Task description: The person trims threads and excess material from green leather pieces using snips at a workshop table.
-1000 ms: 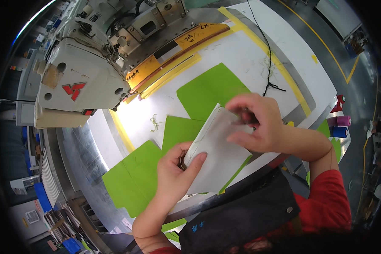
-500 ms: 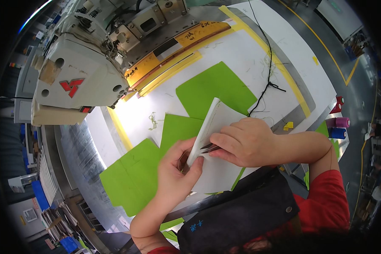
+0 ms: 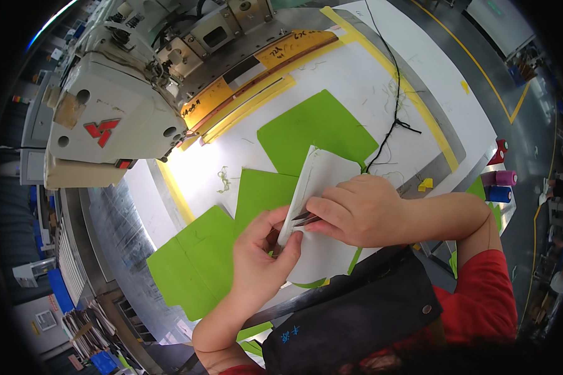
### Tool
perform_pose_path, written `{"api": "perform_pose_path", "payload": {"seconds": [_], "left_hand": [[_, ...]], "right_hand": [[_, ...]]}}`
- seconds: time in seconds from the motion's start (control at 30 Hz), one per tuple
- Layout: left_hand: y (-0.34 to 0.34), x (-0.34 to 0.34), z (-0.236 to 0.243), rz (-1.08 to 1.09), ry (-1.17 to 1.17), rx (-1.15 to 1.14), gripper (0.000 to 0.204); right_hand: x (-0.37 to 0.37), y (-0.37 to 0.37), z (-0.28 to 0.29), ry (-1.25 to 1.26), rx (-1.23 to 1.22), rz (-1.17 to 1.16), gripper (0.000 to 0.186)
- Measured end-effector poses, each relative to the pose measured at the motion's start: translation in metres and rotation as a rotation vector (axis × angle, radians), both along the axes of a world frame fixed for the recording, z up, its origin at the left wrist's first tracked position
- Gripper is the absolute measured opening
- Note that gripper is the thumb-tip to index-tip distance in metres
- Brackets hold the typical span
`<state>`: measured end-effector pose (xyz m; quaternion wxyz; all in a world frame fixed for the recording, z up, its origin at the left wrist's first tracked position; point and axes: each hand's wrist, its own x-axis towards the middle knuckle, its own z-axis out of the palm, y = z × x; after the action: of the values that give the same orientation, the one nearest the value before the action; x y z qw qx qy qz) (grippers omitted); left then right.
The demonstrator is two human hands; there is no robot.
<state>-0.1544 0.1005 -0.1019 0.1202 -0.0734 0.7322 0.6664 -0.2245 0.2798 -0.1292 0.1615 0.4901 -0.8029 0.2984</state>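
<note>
My left hand pinches the folded edge of a white-faced panel between thumb and fingers. Green shows along the panel's lower right edge, and it is held tilted above the work surface. In my closed right hand is a pair of thread snips, of which only the dark, pointed metal tips come out past the fingers. Those tips lie at the fold, close to my left thumb. Whether they touch a thread is too small to tell. Under and beyond my hands lie flat green pieces.
A large sewing machine head stands at the left, beside a yellow-taped guide bar. Black cord hangs down onto the white table sheet. Thread spools stand at the right edge. Loose thread scraps lie about.
The white-faced panel has tilted slightly, and its top corner has shifted a little left. Both hands keep their grips, the snips' tips staying near the fold.
</note>
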Motion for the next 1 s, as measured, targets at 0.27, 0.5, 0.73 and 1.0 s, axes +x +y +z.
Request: {"api": "perform_pose_path", "payload": {"seconds": [0.27, 0.5, 0.73, 1.0], "left_hand": [[0.002, 0.000, -0.017, -0.097, -0.006, 0.006, 0.039], [0.005, -0.005, 0.000, -0.019, 0.012, 0.021, 0.052], [0.000, -0.006, -0.003, 0.064, -0.036, -0.009, 0.045], [0.004, -0.006, 0.000, 0.106, 0.047, -0.017, 0.040]], "right_hand": [[-0.002, 0.003, 0.006, -0.609, -0.227, 0.196, 0.031], [-0.018, 0.012, 0.008, -0.626, 0.025, 0.029, 0.031], [-0.022, 0.010, 0.013, -0.699, -0.094, -0.155, 0.029], [-0.005, 0.005, 0.006, -0.132, -0.060, -0.004, 0.030]]}}
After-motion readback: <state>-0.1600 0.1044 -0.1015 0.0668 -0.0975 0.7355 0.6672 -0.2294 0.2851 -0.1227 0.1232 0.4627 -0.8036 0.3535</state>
